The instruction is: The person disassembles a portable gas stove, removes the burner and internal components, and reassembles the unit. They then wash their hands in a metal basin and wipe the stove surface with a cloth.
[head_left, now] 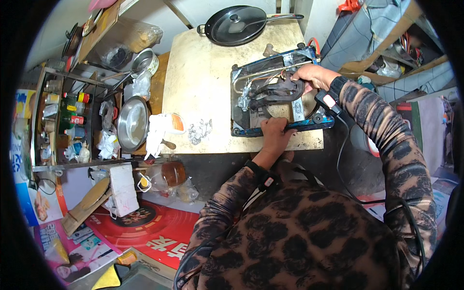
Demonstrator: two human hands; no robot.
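Note:
An upturned gas stove (pixel 304 126) with a dark blue rim and exposed pipes lies at the right side of a worn pale board-topped table (pixel 193 87). My left hand (pixel 274 129) has its fingers closed over the stove's near rim, close to the table's front. My right hand (pixel 314 77) grips a dark metal burner piece (pixel 285 94) in the upper right of the stove, its thumb and fingers partly hidden behind it. Left of that piece sits a silvery valve fitting (pixel 244 99) on a pipe.
A lidded black pan (pixel 234 26) is at the back. Left are a steel bowl (pixel 130 123), white cloths (pixel 154 140), a tub (pixel 174 123), a pot (pixel 144 63) and a bottle rack (pixel 72 116). Cluttered shelving (pixel 382 63) stands right; a big plastic jug (pixel 164 174) lies below left.

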